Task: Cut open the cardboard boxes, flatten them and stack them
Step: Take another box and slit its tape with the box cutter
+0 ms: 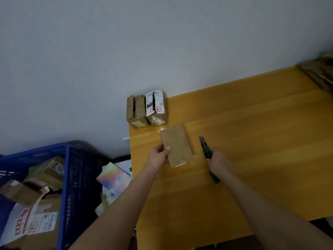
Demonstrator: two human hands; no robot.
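- Left hand (pixel 158 156): we see it gripping the near left edge of a flat brown cardboard box (pixel 177 146), thumb laid on the top face and the other fingers hidden under or behind the edge.
- That box lies on the wooden worktop (pixel 252 141) close to its left edge, with clear tape shining at its near end. It sits between our two hands.
- Right hand (pixel 219 163): it is closed round the handle of a green utility knife (pixel 207 152), whose blade end points toward the far edge, just right of the box and apart from it.
- Both forearms reach forward from the near edge, bare and almost straight.
- At the far left corner stand two more boxes side by side against the wall: an opened brown box (pixel 136 111) and a labelled box (pixel 156 107).
- At the far right corner we make out a blurred cardboard pile (pixel 320 74).
- Left of the worktop stands a blue crate (pixel 66 177) holding more parcels.
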